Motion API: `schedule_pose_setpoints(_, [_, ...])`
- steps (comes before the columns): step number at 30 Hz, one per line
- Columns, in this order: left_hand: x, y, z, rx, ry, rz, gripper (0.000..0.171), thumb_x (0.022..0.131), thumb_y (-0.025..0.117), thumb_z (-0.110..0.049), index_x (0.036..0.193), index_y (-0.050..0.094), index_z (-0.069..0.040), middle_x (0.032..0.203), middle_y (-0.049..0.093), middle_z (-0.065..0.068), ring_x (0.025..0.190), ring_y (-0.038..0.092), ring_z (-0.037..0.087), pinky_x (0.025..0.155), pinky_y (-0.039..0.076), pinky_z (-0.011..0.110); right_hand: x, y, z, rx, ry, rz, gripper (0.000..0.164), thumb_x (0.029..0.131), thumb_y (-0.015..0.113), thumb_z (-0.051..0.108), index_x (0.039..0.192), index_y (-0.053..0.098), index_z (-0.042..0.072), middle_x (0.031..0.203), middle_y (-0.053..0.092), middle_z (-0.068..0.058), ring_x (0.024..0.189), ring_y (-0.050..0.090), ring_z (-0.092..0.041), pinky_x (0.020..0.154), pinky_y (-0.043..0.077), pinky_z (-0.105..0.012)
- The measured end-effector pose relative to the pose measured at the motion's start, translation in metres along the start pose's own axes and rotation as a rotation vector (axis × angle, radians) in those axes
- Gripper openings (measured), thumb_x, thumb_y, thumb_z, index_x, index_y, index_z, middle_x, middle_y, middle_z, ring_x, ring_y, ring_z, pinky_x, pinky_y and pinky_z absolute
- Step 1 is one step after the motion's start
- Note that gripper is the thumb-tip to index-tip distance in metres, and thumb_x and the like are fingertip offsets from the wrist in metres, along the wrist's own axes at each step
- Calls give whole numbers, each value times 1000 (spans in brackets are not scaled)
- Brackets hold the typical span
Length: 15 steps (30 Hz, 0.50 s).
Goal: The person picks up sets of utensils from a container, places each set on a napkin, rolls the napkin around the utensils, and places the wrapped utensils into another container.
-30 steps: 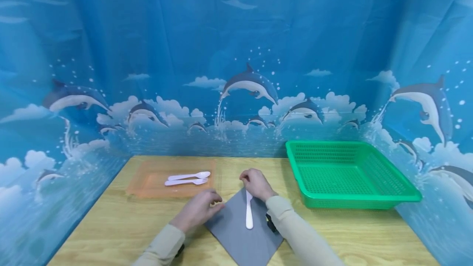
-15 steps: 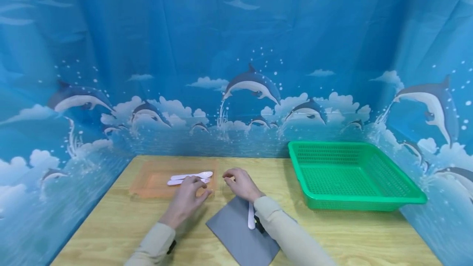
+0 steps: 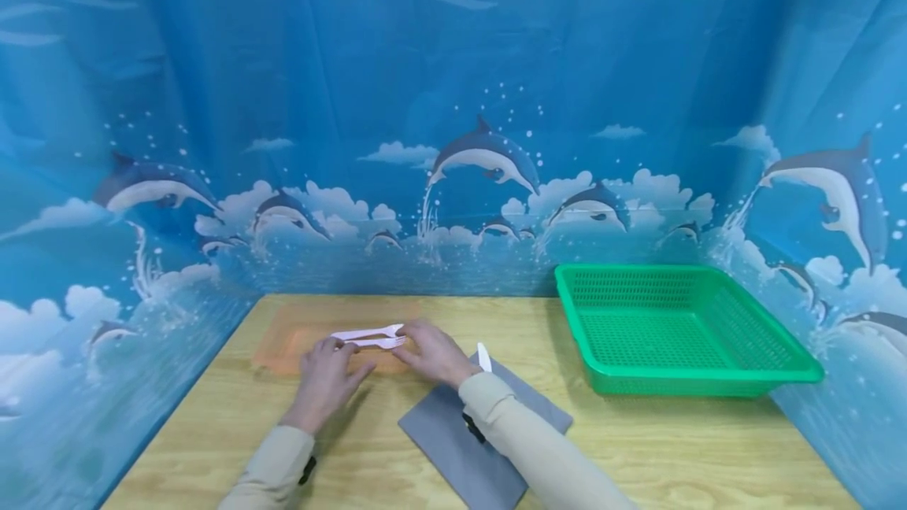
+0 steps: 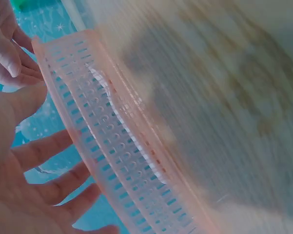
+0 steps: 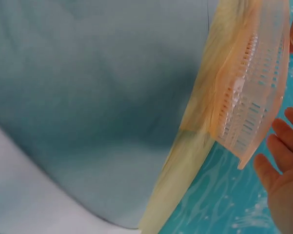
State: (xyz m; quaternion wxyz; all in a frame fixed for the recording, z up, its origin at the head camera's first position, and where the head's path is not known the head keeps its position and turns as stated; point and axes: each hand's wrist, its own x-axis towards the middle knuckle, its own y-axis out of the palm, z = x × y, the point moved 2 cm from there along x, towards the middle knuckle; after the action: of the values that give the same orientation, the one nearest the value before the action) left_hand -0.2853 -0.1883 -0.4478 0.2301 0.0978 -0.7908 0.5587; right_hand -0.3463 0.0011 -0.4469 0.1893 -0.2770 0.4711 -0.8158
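Note:
My left hand reaches over the near rim of an orange, see-through plastic basket, its fingers spread in the left wrist view. My right hand is at the basket's right end, fingers extended beside the rim in the right wrist view. Between them, inside the basket, lie a white spoon and a white fork; right fingers cover part of the spoon's bowl. Contact with the cutlery cannot be told. Under my right forearm lies a grey folded cloth, with a white knife on it, mostly hidden.
A green perforated basket stands at the back right of the wooden table. Behind the table and along its sides hangs a blue curtain printed with dolphins.
Both hands have moved left, from the grey cloth to the orange basket. My right hand has left the knife on the cloth, and its forearm now crosses over it.

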Motion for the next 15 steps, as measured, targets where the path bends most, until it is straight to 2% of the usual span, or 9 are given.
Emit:
schedule_pose_setpoints(3, [-2,0,4,10,-13,30,36,87,74,-36,101,71,-3,99,64,18,105,54,43,92,32,61,0,3,3,-47,-23,30,41,98,59,35,129,62,9,129,65,-5,122,59,-21,103,47,-35])
schedule_pose_setpoints(8, [-2,0,11,44,23,96,28,93,66,-31,106,70,-6,103,66,17,106,56,44,97,29,67,4,7,7,-109,-87,35,38,96,62,34,126,65,11,125,67,-2,116,62,-18,101,48,-32])
schedule_pose_setpoints(11, [-3,0,13,52,41,143,21,97,60,-21,111,69,-8,105,66,16,107,56,45,99,28,71,5,10,8,-212,-129,35,38,95,64,35,125,65,10,123,68,-2,115,63,-17,107,43,-33])
schedule_pose_setpoints(15, [-2,-3,17,37,69,169,21,98,57,-14,115,68,-9,104,66,15,104,58,44,98,29,71,12,15,11,-350,-157,33,39,93,65,38,121,68,11,116,71,-2,111,64,-15,109,41,-34])
